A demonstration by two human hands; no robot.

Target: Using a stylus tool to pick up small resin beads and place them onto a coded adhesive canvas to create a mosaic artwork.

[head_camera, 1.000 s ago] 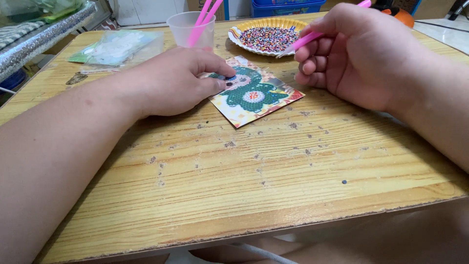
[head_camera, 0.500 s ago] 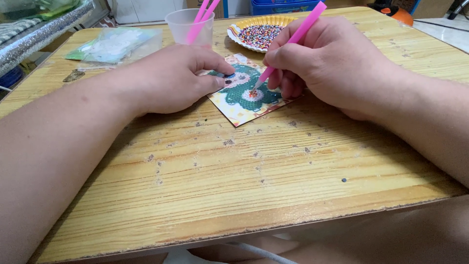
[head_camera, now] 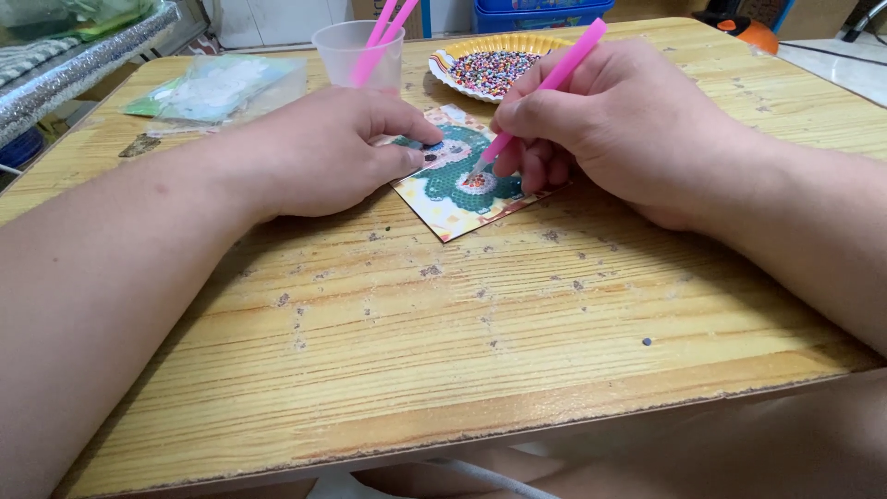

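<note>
- It looked like a home craft corner rather than a workshop: a worn wooden table (head_camera: 480, 342), scuffed and pitted.
- A paper plate (head_camera: 462, 74) of mixed beads and a plastic cup (head_camera: 346, 51) of pink pens stood at the far edge.
- Blue storage crates (head_camera: 540, 11) sat on a tiled floor (head_camera: 841, 65) behind.

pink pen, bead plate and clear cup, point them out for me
pink pen (head_camera: 560, 66), head view, on the shaft above the right hand
bead plate (head_camera: 514, 42), head view, on its yellow rim
clear cup (head_camera: 344, 57), head view, on its wall
</note>
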